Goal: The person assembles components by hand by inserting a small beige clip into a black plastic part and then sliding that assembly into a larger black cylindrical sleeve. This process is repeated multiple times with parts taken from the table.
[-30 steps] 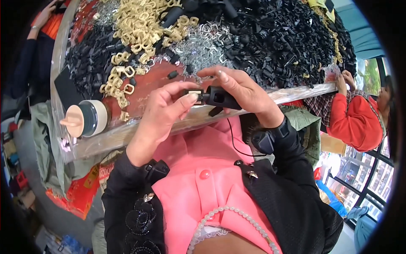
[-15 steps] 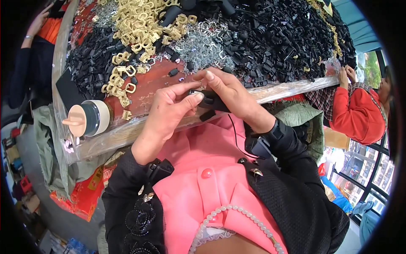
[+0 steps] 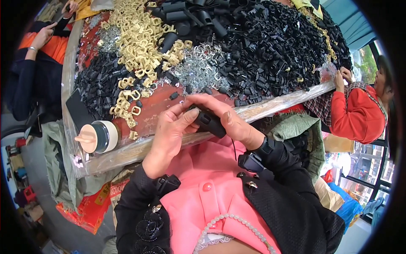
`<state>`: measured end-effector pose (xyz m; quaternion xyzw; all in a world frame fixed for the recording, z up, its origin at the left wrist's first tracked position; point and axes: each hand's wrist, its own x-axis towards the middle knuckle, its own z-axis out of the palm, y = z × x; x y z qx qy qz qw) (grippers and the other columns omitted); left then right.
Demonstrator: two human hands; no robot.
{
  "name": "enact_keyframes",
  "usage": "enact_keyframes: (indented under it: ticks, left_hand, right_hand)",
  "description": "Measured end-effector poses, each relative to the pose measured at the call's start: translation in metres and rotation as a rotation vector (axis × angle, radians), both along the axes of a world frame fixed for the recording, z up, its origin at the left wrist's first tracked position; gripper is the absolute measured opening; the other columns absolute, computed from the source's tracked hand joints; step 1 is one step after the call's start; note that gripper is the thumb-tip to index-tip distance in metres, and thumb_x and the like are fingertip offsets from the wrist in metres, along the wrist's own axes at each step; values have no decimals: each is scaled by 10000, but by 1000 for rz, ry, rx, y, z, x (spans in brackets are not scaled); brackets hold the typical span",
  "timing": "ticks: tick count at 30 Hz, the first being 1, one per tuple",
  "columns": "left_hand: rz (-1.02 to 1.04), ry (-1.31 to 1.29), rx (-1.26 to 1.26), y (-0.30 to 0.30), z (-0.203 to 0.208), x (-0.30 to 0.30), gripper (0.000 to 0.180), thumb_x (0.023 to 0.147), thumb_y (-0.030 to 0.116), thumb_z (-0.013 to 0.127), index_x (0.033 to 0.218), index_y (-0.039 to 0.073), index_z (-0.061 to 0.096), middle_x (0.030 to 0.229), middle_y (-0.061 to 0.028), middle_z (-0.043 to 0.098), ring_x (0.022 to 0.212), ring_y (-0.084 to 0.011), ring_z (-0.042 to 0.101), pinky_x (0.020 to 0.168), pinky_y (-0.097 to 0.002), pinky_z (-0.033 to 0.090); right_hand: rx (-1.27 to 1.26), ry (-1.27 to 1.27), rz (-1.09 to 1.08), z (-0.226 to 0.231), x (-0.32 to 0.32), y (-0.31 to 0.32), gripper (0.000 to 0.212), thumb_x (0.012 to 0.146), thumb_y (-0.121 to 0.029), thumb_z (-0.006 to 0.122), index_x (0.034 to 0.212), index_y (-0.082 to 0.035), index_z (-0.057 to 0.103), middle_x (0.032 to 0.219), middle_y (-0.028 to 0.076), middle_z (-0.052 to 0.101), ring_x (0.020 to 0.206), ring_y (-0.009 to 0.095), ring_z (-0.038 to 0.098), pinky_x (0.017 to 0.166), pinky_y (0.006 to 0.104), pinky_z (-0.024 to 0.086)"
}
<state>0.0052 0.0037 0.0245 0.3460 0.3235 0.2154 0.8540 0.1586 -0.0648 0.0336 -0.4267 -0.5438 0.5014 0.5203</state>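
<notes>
Between my hands, just over the table's near edge, is an elongated black plastic casing (image 3: pixel 209 122) with a small slot in its upper face. My left hand (image 3: pixel 165 134) pinches its far left end between thumb and fingers. My right hand (image 3: pixel 237 122) curves over it, with long fingers reaching across the far side and the thumb beside it; some of its contact is hidden. Beyond my hands a heap of small silver metal rings and clips (image 3: pixel 198 67) lies on the red tabletop (image 3: pixel 163 106), near a lone small black piece (image 3: pixel 174 96).
Gold-coloured buckles (image 3: pixel 141 42) and a large heap of black plastic parts (image 3: pixel 270 46) cover the table. A lidded jar (image 3: pixel 100 136) stands at the near left corner, by the wooden edge (image 3: pixel 114 158). One person (image 3: pixel 359 112) works at right, another (image 3: pixel 36 63) at left.
The view has shifted, and the table appears slightly lower and further right. The black casing is turned so more of its length shows, and my right hand has opened wider around it.
</notes>
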Motion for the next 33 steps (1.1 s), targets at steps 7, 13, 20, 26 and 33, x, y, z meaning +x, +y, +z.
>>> enact_keyframes:
  ticks: [7, 13, 20, 26, 33]
  left_hand:
    - [-53, -86, -17, -8, -1, 10, 330, 769, 113, 602, 1067, 34, 484, 879, -22, 580, 728, -83, 571, 647, -203, 475]
    - [-30, -96, -61, -12, 6, 18, 347, 766, 113, 608, 1075, 37, 468, 890, -18, 575, 793, -97, 563, 721, -224, 458]
    - [-6, -128, -75, -17, 3, 20, 380, 778, 98, 588, 1115, 17, 431, 1025, -66, 534, 888, -127, 545, 776, -255, 454]
    - [9, -206, -80, -14, 3, 25, 403, 783, 88, 577, 1137, -9, 409, 1039, -82, 524, 934, -139, 528, 806, -276, 447]
    - [6, -187, -82, -20, 3, 24, 439, 778, 56, 566, 1164, -26, 373, 1057, -102, 515, 936, -145, 529, 798, -263, 450]
  right_hand:
    - [-47, 132, -91, -4, 1, 5, 913, 728, -721, 225, 1220, 41, 323, 1136, 143, 457, 1030, 186, 454, 906, 308, 334]
    - [-36, 139, -190, -7, 1, 5, 826, 783, -657, 223, 1209, 40, 344, 1094, 139, 490, 996, 182, 478, 885, 302, 355]
    - [1, 118, -291, -3, 0, 3, 739, 821, -598, 243, 1142, 44, 421, 1005, 121, 538, 922, 157, 507, 824, 275, 392]
    - [-31, 164, -340, -5, 1, 4, 648, 839, -547, 306, 1029, 44, 491, 926, 91, 556, 865, 136, 515, 778, 257, 405]
    - [79, 97, -360, -7, 7, -1, 503, 847, -458, 400, 920, 25, 518, 851, 65, 562, 800, 131, 525, 734, 252, 409]
